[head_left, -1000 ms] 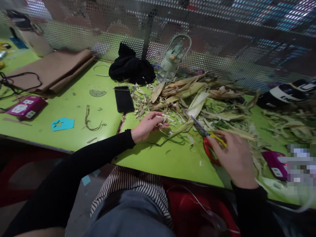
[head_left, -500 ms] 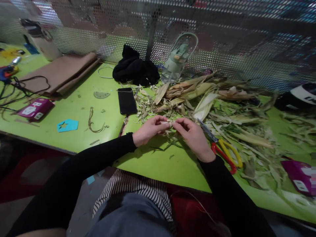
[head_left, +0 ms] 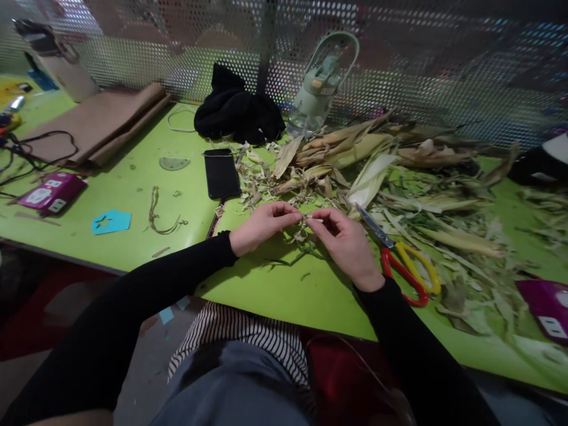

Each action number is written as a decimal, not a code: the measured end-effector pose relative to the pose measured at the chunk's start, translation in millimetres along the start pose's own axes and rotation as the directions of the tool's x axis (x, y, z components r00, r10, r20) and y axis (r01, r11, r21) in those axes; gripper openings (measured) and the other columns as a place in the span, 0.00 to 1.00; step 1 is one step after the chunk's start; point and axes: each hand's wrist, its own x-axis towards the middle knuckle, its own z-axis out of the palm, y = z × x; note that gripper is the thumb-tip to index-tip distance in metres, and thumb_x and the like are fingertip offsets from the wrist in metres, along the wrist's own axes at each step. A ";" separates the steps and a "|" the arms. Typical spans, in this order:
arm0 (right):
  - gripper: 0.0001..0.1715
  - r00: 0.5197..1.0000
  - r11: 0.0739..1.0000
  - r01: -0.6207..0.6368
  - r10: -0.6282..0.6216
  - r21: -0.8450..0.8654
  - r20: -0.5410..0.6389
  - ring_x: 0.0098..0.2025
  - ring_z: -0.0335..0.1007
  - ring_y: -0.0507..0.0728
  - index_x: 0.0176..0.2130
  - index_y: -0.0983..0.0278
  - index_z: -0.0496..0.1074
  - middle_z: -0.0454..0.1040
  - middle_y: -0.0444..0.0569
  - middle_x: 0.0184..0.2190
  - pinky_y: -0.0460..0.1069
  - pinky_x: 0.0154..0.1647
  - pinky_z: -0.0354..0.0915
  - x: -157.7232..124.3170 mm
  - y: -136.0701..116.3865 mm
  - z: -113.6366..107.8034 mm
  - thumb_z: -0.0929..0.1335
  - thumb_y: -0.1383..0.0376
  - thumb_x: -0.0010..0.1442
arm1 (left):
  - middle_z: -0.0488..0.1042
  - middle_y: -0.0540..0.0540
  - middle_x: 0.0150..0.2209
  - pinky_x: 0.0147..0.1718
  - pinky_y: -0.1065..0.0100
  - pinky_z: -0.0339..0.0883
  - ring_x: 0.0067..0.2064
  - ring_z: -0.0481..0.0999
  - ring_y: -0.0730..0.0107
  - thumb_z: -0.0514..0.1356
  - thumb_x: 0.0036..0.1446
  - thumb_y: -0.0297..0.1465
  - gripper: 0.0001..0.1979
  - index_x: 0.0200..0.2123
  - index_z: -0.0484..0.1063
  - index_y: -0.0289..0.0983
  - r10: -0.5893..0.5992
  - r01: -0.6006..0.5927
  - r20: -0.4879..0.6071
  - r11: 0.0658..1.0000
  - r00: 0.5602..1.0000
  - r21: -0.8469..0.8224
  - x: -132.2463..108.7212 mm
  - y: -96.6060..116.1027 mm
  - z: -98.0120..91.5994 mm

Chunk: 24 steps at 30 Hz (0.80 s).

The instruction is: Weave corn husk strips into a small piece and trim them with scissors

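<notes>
My left hand (head_left: 268,225) and my right hand (head_left: 344,242) meet fingertip to fingertip over the green table (head_left: 261,290). Both pinch a small pale strip of corn husk (head_left: 305,220) between thumb and fingers; its far parts hide behind the fingertips. Under them lie thin green husk shreds (head_left: 304,245). Beside my right hand rest scissors (head_left: 393,242) with one red and one yellow handle, blades pointing away to the left. Beyond the hands spreads a heap of dried corn husks (head_left: 346,151).
Left of my hands are a black phone (head_left: 222,173), a protractor (head_left: 174,163), a twisted husk cord (head_left: 155,216), a blue paper piece (head_left: 110,222) and a purple packet (head_left: 52,192). Behind stand a green water bottle (head_left: 313,97) and black cloth (head_left: 239,109), against a perforated metal screen (head_left: 186,53).
The view has shifted slightly. My fingertips have drawn a little apart, with the small husk strip showing between them. The scissors and the heap lie as before.
</notes>
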 end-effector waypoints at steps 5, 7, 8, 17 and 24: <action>0.13 1.000 1.000 0.000 0.000 0.022 -0.009 0.30 0.68 0.54 0.38 0.61 0.76 0.77 0.47 0.32 0.49 0.32 0.65 -2.8 -0.6 3.5 0.70 0.54 0.61 | 0.67 0.53 0.26 0.28 0.74 0.57 0.26 0.63 0.82 0.63 0.59 0.29 0.07 0.30 0.70 0.33 -0.013 0.013 0.009 0.999 1.000 -0.038 -1.3 1.4 0.3; 0.13 0.999 0.999 -0.021 0.022 0.043 -0.025 0.29 0.67 0.53 0.36 0.62 0.76 0.75 0.46 0.30 0.49 0.30 0.64 -3.5 -1.2 4.6 0.71 0.54 0.60 | 0.66 0.54 0.25 0.28 0.74 0.57 0.26 0.62 0.82 0.63 0.59 0.27 0.07 0.29 0.69 0.33 0.018 -0.018 -0.011 0.999 1.000 -0.031 -2.1 2.3 2.0; 0.14 0.999 0.996 -0.040 0.042 0.074 -0.029 0.28 0.66 0.53 0.36 0.62 0.76 0.74 0.45 0.29 0.49 0.30 0.63 -3.5 -1.1 4.9 0.71 0.54 0.60 | 0.66 0.55 0.25 0.28 0.73 0.57 0.26 0.62 0.82 0.63 0.58 0.27 0.07 0.28 0.69 0.33 0.032 -0.032 -0.022 0.999 0.999 -0.022 -2.4 2.9 2.9; 0.16 0.974 0.889 -0.205 0.228 0.410 -0.007 0.27 0.64 0.50 0.34 0.61 0.76 0.73 0.42 0.29 0.46 0.29 0.64 1.2 3.7 1.8 0.75 0.52 0.53 | 0.76 0.46 0.31 0.30 0.72 0.59 0.31 0.72 0.75 0.52 0.69 0.33 0.15 0.33 0.72 0.33 -0.124 0.124 0.004 0.986 0.992 -0.109 -1.6 7.6 4.3; 0.15 0.965 0.875 -0.239 0.261 0.422 0.006 0.27 0.63 0.50 0.33 0.61 0.75 0.72 0.43 0.29 0.46 0.27 0.63 0.4 0.1 0.3 0.75 0.54 0.52 | 0.75 0.48 0.32 0.31 0.73 0.60 0.31 0.71 0.78 0.57 0.66 0.28 0.08 0.34 0.73 0.33 -0.061 0.056 -0.033 0.990 0.998 -0.130 -1.8 6.0 2.5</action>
